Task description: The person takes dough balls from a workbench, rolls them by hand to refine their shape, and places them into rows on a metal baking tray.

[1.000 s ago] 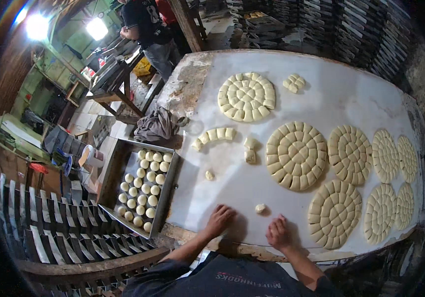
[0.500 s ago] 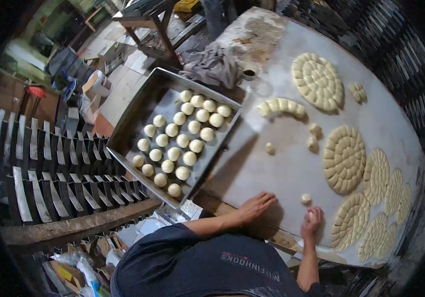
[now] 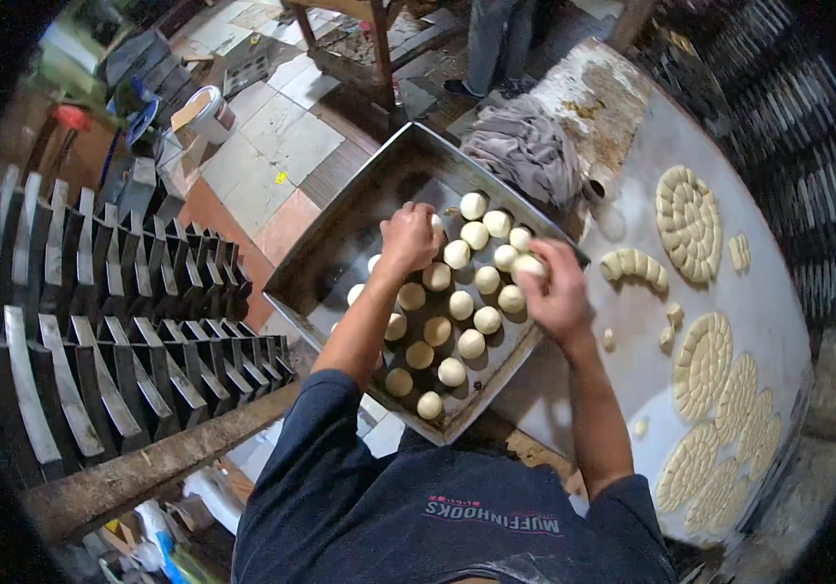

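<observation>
A metal tray (image 3: 326, 251) with rows of round, pale dough balls (image 3: 460, 304) sits at the table's left side. My left hand (image 3: 408, 240) is inside it at the upper left, fingers curled over a dough ball that is mostly hidden by them. My right hand (image 3: 551, 290), blurred, is at the tray's right part, thumb and fingers closed on a dough ball (image 3: 528, 266). To the right, on the pale work table (image 3: 583, 409), lie round segmented dough rosettes (image 3: 700, 368), a curved row of pieces (image 3: 632, 263) and a few loose lumps.
Metal pans (image 3: 116, 380) are stacked at the left along a wooden beam (image 3: 150, 457). A grey cloth (image 3: 525, 146) lies at the table's far corner. A white bucket (image 3: 209, 119) stands on the tiled floor. Another person's legs (image 3: 496, 44) are at the back, near a wooden stand (image 3: 379, 49).
Both my hands have moved from the tabletop up into the tray and closed on dough balls. My view has swung toward the tray, so the rosettes sit farther right.
</observation>
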Demonstrator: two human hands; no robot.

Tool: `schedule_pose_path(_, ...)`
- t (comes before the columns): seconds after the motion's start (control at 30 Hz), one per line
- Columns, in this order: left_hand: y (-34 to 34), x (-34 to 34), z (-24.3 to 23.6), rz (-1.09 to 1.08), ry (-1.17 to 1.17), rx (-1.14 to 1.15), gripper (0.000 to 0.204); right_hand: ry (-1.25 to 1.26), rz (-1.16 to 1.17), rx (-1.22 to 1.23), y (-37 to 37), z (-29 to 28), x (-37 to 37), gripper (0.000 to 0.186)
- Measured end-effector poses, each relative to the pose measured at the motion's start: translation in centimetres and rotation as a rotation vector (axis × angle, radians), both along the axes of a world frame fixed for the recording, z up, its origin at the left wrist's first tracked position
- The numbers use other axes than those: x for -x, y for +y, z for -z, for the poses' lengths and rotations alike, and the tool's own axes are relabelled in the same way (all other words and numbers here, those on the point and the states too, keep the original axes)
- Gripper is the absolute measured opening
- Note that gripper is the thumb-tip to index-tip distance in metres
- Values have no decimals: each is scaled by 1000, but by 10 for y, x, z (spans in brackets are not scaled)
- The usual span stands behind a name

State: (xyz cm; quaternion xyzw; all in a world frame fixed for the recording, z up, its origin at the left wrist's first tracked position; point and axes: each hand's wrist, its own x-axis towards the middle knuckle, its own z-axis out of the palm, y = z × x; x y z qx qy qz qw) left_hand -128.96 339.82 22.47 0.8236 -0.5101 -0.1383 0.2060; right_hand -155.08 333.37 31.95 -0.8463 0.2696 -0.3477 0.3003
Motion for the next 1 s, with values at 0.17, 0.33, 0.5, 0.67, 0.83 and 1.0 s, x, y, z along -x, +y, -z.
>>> schedule_pose_path(0.17, 1, 10, -12, -45, 62, -37, 60, 202, -169, 291, -37, 47, -107, 32)
schedule_pose_path(0.33, 7, 12, -33, 5, -144, -299, 88, 41, 27, 146, 9, 33, 31, 27)
schedule_pose_path(0.5, -35, 145, -72, 155, 139, 335, 58, 138, 894, 74, 65, 67, 275, 11)
schedule_pose_path(0.67, -147, 323, -8, 533, 108, 230, 70, 29, 954, 68, 102, 91, 369, 7)
schedule_pose_path(0.83, -224, 290, 103, 400, -411, 324, 78, -102, 998, -108, 165, 131, 455, 6)
schedule_pose_path(1.0, -135, 275, 111, 214, 816, -114, 68, -180, 1018, -169, 184, 136, 498, 7)
